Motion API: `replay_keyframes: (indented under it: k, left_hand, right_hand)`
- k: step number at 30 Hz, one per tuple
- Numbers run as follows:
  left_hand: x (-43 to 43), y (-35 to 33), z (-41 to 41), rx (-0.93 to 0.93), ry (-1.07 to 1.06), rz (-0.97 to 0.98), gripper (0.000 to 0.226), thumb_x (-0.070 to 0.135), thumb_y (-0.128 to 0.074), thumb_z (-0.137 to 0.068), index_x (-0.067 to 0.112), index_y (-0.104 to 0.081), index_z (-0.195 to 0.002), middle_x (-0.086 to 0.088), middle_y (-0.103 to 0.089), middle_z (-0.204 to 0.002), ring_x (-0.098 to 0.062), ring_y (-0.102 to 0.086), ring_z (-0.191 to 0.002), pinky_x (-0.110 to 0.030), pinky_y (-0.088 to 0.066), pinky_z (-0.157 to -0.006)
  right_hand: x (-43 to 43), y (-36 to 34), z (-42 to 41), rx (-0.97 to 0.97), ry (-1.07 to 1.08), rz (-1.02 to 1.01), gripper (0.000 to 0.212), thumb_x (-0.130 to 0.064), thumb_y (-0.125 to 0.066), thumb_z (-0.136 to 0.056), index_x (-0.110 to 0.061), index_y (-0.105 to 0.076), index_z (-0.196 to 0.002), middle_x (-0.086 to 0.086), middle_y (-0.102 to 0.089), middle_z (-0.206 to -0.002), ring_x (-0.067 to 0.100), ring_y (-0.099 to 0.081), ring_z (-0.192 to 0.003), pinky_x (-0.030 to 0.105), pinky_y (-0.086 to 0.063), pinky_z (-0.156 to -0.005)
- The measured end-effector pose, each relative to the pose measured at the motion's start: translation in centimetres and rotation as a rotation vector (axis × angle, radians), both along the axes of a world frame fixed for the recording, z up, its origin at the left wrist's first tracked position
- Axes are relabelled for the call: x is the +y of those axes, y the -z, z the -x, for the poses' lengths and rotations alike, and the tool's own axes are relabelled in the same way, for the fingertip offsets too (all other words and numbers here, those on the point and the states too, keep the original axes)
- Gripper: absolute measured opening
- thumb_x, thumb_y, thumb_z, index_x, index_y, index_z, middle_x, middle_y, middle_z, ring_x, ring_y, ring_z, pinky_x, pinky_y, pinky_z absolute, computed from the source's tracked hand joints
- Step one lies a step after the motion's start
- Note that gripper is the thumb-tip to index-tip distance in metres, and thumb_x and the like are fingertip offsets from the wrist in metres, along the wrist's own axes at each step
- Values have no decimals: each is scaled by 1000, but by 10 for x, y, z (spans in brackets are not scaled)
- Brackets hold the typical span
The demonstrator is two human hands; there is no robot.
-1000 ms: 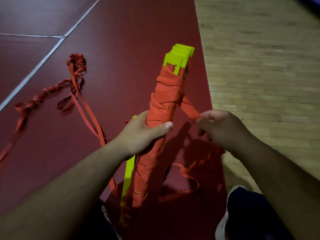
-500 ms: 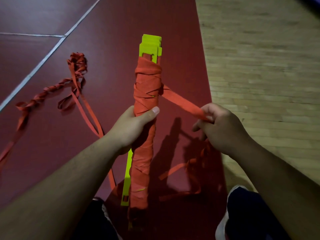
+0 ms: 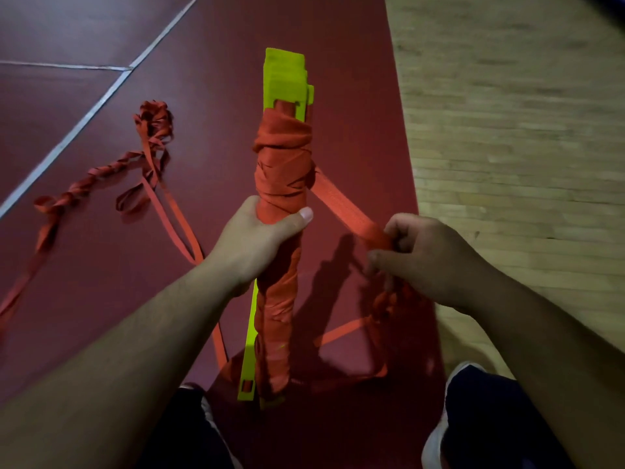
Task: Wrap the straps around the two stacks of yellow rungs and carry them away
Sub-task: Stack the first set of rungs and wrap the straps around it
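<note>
Left hand grips strap-wrapped rungs.

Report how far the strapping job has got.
Done: orange strap windings cover most of the yellow rung stack. In hand: the left hand grips it while the right hand pulls the free length taut. Left: loose strap lies on the mat; no second stack shows; nothing carried away.
</note>
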State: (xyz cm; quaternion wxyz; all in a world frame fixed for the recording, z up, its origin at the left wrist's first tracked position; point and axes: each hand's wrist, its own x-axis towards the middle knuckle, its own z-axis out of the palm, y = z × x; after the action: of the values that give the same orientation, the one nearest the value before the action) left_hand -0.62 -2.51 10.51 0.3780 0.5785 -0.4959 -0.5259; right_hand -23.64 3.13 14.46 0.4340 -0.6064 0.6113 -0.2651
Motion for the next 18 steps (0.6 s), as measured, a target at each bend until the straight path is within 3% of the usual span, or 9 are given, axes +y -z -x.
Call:
replay_keyframes:
  k: [2, 4, 8, 10, 12, 13, 16, 18]
  left_hand:
    - [0, 1, 1, 10, -7, 1, 72, 62, -85, -54, 27, -62, -113, -3, -74, -106, -24, -71, -101, -53, -54, -96]
    - [0, 0, 3, 62, 30, -38, 67, 44, -84, -61, 26, -55, -118, -7, -71, -108, -22, -70, -95, -48, -56, -93]
    - [3, -1, 1, 163, 241, -91, 68, 12, -76, -74, 14, -42, -132, -9, -64, -96, -17, -67, -81, -35, -59, -72]
    - [4, 2, -1, 111, 372, -21, 47, 16, -79, -84, 15, -52, -123, 3, -68, -93, -9, -67, -83, -26, -57, -73]
    - [6, 1, 0, 58, 403, 36, 23, 24, -80, -82, 21, -62, -96, 14, -68, -75, -2, -63, -71, -18, -51, -67]
    - [8, 1, 2, 46, 398, 59, 22, 27, -83, -79, 22, -63, -87, 15, -66, -70, -1, -61, -68, -17, -49, -65]
    - [12, 1, 8, 76, 361, 114, 26, 32, -79, -77, 22, -63, -93, 13, -69, -77, -4, -65, -74, -19, -51, -70]
    - [14, 0, 12, 103, 321, 99, 50, 39, -80, -74, 10, -61, -109, -9, -73, -96, -26, -72, -91, -40, -59, -83]
  right_hand:
    - [0, 2, -2, 57, 0, 47, 11, -7, -64, -87, -16, -58, -82, -4, -67, -57, 8, -57, -46, 24, -44, -50]
    - [-2, 5, -1, 67, 43, 99, 10, -11, -63, -86, -20, -58, -82, -4, -62, -57, 8, -52, -48, 25, -41, -52]
    - [-2, 5, 5, -73, 83, 163, 11, -11, -64, -90, -19, -61, -84, -8, -55, -55, 10, -48, -51, 28, -39, -53]
    - [-1, 3, 6, -118, 88, 192, 9, -11, -65, -90, -17, -62, -85, -4, -60, -56, 14, -54, -52, 32, -43, -54]
    - [0, 1, 5, -182, 87, 209, 7, -8, -65, -91, -13, -62, -88, 0, -63, -58, 16, -57, -53, 30, -46, -53]
    - [1, 0, 5, -225, 84, 215, 8, -6, -65, -91, -12, -61, -88, 1, -63, -58, 17, -58, -53, 29, -47, -52]
    - [5, -3, 4, -292, 47, 232, 14, -1, -65, -90, -15, -62, -89, 5, -64, -58, 19, -61, -52, 29, -50, -52]
    - [6, -3, 2, -297, 21, 248, 16, 1, -65, -89, -14, -64, -92, 4, -63, -55, 14, -62, -50, 25, -49, -53]
